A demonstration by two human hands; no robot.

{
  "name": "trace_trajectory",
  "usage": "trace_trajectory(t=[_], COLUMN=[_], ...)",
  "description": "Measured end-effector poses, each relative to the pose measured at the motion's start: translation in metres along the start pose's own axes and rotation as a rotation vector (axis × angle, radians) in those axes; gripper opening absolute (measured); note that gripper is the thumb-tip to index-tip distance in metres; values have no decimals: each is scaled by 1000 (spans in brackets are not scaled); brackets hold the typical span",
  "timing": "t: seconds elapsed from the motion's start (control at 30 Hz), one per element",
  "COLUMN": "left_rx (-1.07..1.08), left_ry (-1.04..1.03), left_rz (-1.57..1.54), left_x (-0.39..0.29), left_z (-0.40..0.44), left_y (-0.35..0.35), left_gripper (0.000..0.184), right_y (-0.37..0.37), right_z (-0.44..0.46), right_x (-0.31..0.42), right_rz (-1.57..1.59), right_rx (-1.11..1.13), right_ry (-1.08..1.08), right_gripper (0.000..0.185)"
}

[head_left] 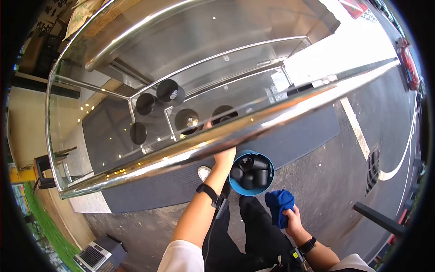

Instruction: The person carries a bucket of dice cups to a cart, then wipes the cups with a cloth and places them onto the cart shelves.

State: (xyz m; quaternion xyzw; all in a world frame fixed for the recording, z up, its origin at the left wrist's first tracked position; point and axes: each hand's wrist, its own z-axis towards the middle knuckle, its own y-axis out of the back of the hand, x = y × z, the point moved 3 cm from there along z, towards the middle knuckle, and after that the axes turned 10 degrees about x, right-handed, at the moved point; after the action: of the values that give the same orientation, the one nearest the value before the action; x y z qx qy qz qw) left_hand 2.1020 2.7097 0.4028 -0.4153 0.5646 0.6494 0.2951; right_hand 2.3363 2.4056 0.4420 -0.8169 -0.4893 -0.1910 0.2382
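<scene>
My left hand reaches in behind the shiny metal rail, which hides most of its fingers. Through the glass, a fingertip shows between a round black container and another black container; whether it grips either one I cannot make out. Bunched in my closed right hand is a blue cloth, held low at my right side. Between my hands, a blue bucket on the ground holds several black cylindrical containers.
The glass case has a polished metal rail along its edge. More black containers stand inside to the left. A dark mat lies beneath the case. A black bar juts in at right, near a drain grate.
</scene>
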Motion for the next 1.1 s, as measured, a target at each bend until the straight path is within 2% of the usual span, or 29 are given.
trace_trajectory(t=[0.07, 0.17, 0.3, 0.37, 0.4, 0.43, 0.5, 0.53, 0.6, 0.67, 0.73, 0.83, 0.87, 0.97, 1.07, 1.1], left_rx=[40, -86, 6, 87, 144, 113, 142, 58, -79, -200, -269, -95, -82, 1, 33, 64], left_ry=[49, 19, 6, 8, 9, -91, -187, -227, -231, -72, -6, 114, 71, 99, 229, 211], left_rz=[-315, -197, -66, -115, -190, -155, 59, 142, 384, 585, 607, 259, 318, -354, -1108, -1133], left_x=[67, 0, -29, -43, -42, -48, -48, -48, -22, -2, 33, 65, 58, 50, 57, 55], left_z=[17, 35, 20, 1, -9, -16, -21, -13, 4, 25, 43, 60, 59, 50, 36, 32], left_y=[-27, -1, 24, 39, 46, 61, 97, 120, 157, 192, 214, 236, 238, 233, 238, 239], left_gripper=[94, 101, 108, 106, 103, 80, 53, 38, 42, 70, 86, 87, 83, 68, 66, 65], right_y=[-5, -24, -31, -38, -41, -42, -41, -43, -50, -55, -59, -63, -62, -58, -57, -57], right_z=[-2, -6, -2, -1, 0, 2, 7, 8, 10, 9, 6, 5, 5, 7, 10, 10], right_x=[-8, -6, -11, -10, -10, -12, -13, -12, -10, -8, -6, -4, -4, -9, -11, -11], right_rz=[-46, -89, -140, -150, -153, -179, -228, -225, -218, -222, -228, -248, -260, -251, -205, -186], right_rx=[-5, -3, 32, 17, 10, 20, 39, 29, 12, 7, 4, 13, 17, 79, 93, 84], right_ry=[-52, -105, -169, -200, -220, -220, -212, -217, -226, -219, -224, -236, -232, -198, -188, -191], right_gripper=[25, 25, 26, 27, 28, 28, 27, 28, 30, 30, 30, 31, 32, 33, 33, 33])
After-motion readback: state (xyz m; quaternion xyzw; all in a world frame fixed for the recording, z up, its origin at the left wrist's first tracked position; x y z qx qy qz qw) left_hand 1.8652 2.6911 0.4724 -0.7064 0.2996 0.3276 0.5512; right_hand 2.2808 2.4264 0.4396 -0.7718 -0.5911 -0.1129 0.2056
